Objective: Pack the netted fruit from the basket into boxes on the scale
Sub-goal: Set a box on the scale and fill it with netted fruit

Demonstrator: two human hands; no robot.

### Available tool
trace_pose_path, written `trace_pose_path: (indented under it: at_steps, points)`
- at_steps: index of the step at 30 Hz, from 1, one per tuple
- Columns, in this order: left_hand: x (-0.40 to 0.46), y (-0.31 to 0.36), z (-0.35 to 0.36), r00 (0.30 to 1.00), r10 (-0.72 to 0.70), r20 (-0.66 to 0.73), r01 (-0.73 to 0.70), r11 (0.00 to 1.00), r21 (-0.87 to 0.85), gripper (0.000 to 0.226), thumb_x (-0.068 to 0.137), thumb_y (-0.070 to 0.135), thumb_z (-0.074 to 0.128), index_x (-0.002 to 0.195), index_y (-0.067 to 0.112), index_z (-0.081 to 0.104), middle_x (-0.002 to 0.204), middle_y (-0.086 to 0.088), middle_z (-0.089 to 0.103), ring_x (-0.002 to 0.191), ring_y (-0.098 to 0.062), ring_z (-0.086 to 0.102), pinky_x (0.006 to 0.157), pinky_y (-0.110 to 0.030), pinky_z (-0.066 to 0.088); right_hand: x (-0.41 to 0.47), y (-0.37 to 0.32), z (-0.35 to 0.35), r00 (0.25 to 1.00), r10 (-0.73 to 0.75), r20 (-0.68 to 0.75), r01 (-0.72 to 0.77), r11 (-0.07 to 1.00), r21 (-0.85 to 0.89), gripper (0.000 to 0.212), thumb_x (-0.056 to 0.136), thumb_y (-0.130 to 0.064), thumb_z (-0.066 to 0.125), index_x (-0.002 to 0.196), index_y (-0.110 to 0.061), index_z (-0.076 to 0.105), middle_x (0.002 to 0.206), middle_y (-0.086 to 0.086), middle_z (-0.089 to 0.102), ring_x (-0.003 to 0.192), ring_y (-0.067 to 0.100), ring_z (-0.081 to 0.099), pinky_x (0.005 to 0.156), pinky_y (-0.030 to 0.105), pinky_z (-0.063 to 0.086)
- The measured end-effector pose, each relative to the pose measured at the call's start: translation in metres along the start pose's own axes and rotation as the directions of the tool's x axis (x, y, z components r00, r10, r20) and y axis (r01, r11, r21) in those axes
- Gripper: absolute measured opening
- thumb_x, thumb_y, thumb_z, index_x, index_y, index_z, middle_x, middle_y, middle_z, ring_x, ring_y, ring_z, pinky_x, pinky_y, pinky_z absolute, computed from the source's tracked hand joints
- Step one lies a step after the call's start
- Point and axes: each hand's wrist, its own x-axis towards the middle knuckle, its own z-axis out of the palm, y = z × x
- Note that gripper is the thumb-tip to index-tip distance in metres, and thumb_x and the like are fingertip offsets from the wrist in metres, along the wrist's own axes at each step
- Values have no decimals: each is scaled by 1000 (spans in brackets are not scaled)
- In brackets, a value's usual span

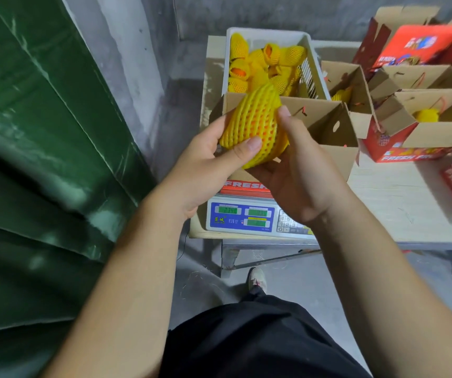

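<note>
An orange fruit in yellow foam netting [255,124] is held above the open cardboard box [331,126] that stands on the scale [244,218]. My left hand [205,165] grips the fruit from the left, thumb across its front. From below and the right, my right hand [298,178] cups it, thumb up along its side. The white basket [313,58] behind the box holds several more netted fruits [260,66]. The box's inside is mostly hidden by the fruit and my hands.
To the right on the pale table [405,197] stand more open red-and-brown fruit boxes [438,118], two showing a netted fruit inside. A flat red carton [421,42] lies at the back. A green tarp [42,159] fills the left; the concrete floor is below.
</note>
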Motion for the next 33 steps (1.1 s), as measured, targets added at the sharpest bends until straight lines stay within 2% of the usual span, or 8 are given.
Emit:
trace_pose_path:
  at_steps: [8, 11, 14, 17, 20, 22, 28, 33]
  points:
    - [11, -13, 12, 1000, 5, 0, -5, 1000, 24, 60, 90, 58, 73, 144, 42, 56, 132, 14, 71, 123, -9, 67, 108, -42, 52, 0, 12, -12, 997, 75, 1, -75, 995, 69, 45, 107, -45, 50, 138, -14, 61, 126, 13, 73, 112, 26, 73, 88, 38, 62]
    - [14, -17, 15, 999, -14, 47, 13, 1000, 29, 54, 91, 63, 69, 142, 50, 56, 132, 17, 71, 122, -10, 68, 106, -42, 53, 7, 11, -25, 996, 36, 77, -34, 999, -24, 42, 104, -33, 60, 138, -7, 59, 130, 16, 70, 121, 29, 68, 98, 44, 59]
    - [15, -15, 14, 997, -52, 51, 50, 998, 40, 51, 87, 80, 59, 134, 61, 54, 124, 35, 66, 109, -2, 73, 93, -32, 59, 29, -10, -47, 987, -138, -76, 113, 956, -270, 50, 92, -32, 75, 135, -11, 61, 124, 12, 72, 116, 29, 70, 94, 47, 60]
    - [18, -16, 11, 996, -57, -64, 60, 997, 54, 47, 92, 73, 53, 135, 56, 57, 123, 36, 65, 104, 1, 73, 92, -28, 56, 55, -41, -68, 897, -412, -162, 195, 697, -690, 69, 87, -34, 83, 144, -11, 51, 132, 10, 66, 120, 27, 66, 99, 52, 57]
    - [18, -17, 8, 986, -104, -127, 111, 993, 46, 19, 104, 55, 53, 122, 57, 59, 126, 26, 66, 101, 2, 73, 94, -30, 55, 76, -56, -88, 917, -391, -81, 13, 233, -972, 110, 85, -56, 78, 164, -14, 14, 166, 14, 32, 150, 35, 34, 122, 53, 33]
    - [16, -18, 6, 980, -127, -153, 137, 989, 54, 15, 106, 49, 53, 116, 58, 61, 124, 25, 67, 98, 2, 73, 87, -26, 54, 79, -52, -91, 921, -384, -68, -67, 16, -998, 117, 87, -70, 64, 166, -12, 1, 172, 15, 12, 158, 37, 10, 128, 53, 13]
    - [5, -16, -3, 965, -166, -201, 184, 980, 76, 18, 107, 41, 55, 114, 54, 67, 119, 22, 71, 93, 2, 73, 77, -20, 52, 42, 6, -62, 873, -483, 67, 211, 249, -945, 56, 101, -37, 63, 150, -17, 47, 150, 3, 53, 138, 15, 46, 111, 31, 41]
    - [-4, -18, -9, 954, -190, -233, 219, 970, 106, 19, 107, 39, 55, 118, 50, 66, 114, 23, 72, 91, -5, 72, 71, -16, 50, 27, 32, -46, 931, -265, 250, 312, 224, -924, 53, 101, -32, 64, 151, -22, 48, 147, -2, 59, 131, 10, 52, 102, 27, 44]
